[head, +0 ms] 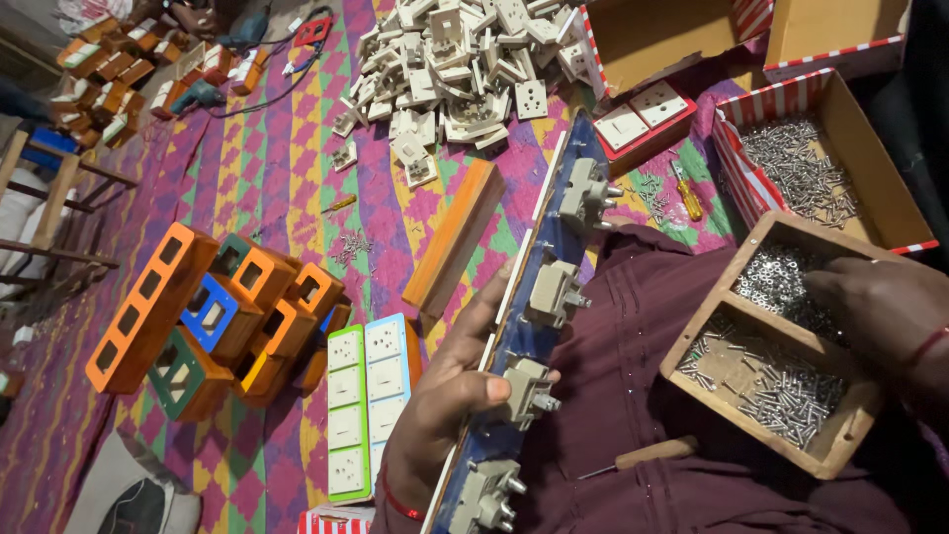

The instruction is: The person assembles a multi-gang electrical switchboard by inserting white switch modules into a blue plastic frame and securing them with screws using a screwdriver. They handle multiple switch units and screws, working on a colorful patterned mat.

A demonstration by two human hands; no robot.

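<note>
My left hand grips a long blue switchboard panel held face-down across my lap, thumb over one of its grey socket backs. Several grey socket modules stick up along the panel. My right hand reaches into a wooden two-compartment tray on my lap, fingers over the far compartment of small silver nuts. The near compartment holds silver screws. A wooden-handled screwdriver lies on my maroon cloth beside the tray.
A heap of white sockets lies ahead on the patterned mat. Orange and coloured panel frames, an orange board, finished green and blue socket strips, a cardboard box of screws and a yellow screwdriver surround me.
</note>
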